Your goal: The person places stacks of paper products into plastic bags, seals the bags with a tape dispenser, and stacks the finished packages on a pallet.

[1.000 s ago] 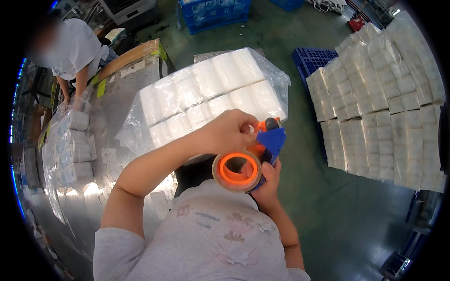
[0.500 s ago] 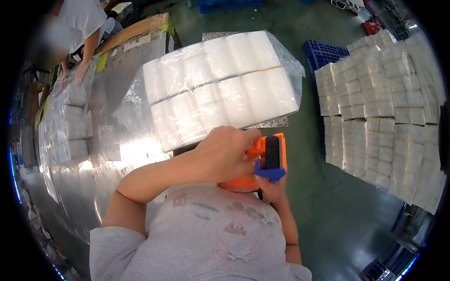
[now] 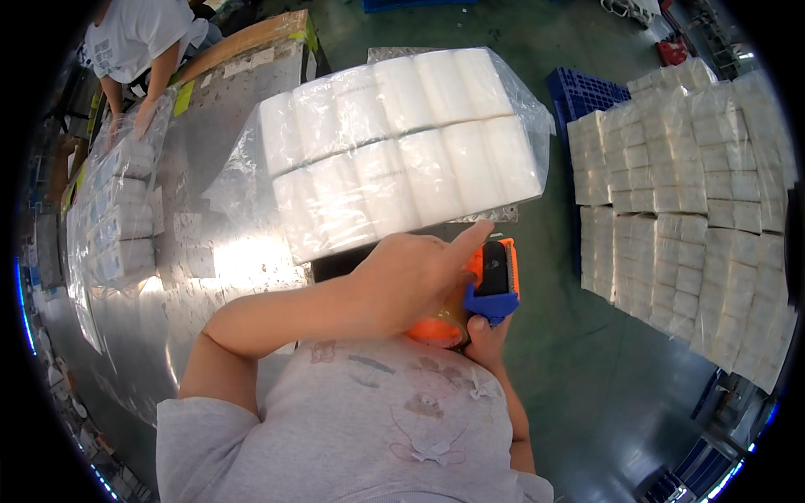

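Looking down, I see my left hand point(image 3: 419, 281) laid over the top of an orange tape dispenser point(image 3: 482, 289), fingers pressed down on it and the index finger stretched out toward the near edge of a big clear-plastic bag of white paper rolls point(image 3: 402, 159). My right hand point(image 3: 486, 335) comes up from below and is wrapped around the dispenser's blue handle, only the fingertips showing. The dispenser has an orange body, a dark toothed plate at its front end and a blue grip beneath; its tape roll is mostly hidden under my left palm. It sits just in front of my chest, close to the bag's near side; I cannot tell whether it touches the plastic. The bag holds two rows of rolls and lies on a shiny metal table point(image 3: 193, 277). To the right, stacks of bagged rolls point(image 3: 696, 193) stand on the green floor beside a blue pallet point(image 3: 579, 92). At upper left another person point(image 3: 138, 38) leans over a flatter bagged pack point(image 3: 117, 210).
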Demonstrator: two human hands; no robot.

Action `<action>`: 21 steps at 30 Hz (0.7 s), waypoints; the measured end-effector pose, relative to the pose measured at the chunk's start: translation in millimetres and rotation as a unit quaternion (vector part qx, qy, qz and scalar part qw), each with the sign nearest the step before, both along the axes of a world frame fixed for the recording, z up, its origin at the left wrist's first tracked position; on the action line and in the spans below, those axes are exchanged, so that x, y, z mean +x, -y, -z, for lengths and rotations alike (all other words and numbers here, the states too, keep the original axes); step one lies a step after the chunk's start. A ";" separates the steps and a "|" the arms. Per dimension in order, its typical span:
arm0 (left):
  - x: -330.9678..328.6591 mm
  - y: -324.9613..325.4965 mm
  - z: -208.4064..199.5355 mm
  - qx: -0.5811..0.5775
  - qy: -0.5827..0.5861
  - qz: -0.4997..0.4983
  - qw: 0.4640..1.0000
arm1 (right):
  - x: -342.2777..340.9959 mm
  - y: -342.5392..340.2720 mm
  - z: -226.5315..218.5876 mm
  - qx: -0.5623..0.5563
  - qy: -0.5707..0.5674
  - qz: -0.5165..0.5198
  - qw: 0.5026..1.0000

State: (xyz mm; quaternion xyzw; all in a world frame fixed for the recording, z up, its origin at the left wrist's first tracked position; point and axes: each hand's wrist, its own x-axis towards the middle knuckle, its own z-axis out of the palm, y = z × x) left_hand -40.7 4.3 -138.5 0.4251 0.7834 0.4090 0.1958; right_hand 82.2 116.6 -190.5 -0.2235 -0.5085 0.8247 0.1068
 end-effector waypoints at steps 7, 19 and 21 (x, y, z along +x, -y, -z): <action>-1.9 7.4 -0.4 0.074 -0.190 0.091 0.975 | -2.2 -1.0 2.7 0.008 -0.036 -0.055 0.998; 8.6 17.8 4.4 0.155 0.267 -0.049 0.950 | -3.6 9.8 -10.2 -0.036 -0.017 -0.022 0.999; 10.7 18.3 -2.7 0.069 0.350 -0.108 0.928 | 2.7 10.8 1.7 -0.039 -0.008 0.000 0.999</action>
